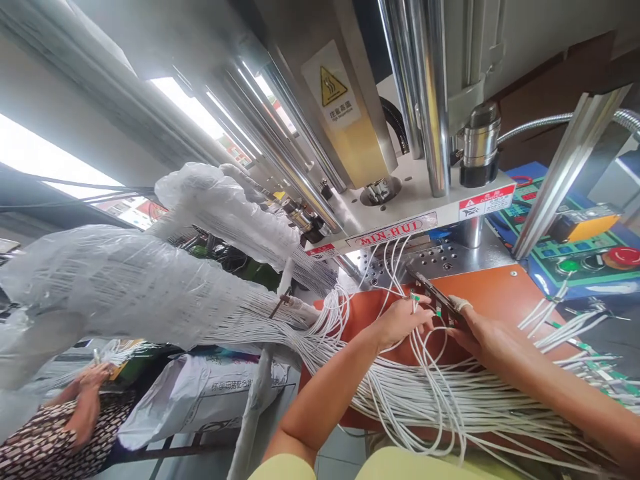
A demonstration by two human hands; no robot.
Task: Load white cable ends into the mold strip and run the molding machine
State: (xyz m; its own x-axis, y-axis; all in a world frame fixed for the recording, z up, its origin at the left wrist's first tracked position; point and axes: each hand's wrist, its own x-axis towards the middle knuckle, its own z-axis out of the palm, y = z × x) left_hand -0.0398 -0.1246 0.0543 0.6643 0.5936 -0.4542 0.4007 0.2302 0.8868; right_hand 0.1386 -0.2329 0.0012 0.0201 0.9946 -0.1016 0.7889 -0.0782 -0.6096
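My left hand (403, 321) is closed on white cables (425, 360), with small green pieces showing at its fingertips. The held cables droop in loops below it. Close by on the right, my right hand (475, 330) grips a narrow dark metal bar (434, 288), which slants over the front of the press bed. One of its fingertips wears a pale cover. Part of the bar is hidden by my fingers. Beneath both forearms a thick bundle of white cables (480, 400) lies across the orange-brown work surface (495, 293).
The press (385, 230) stands ahead, with several cables under its plate. A control panel (590, 260) with buttons is at right. Green-ended cables (600, 367) lie at the right edge. Plastic-wrapped cables (125, 287) hang at left; a co-worker's hands (93, 377) show beyond.
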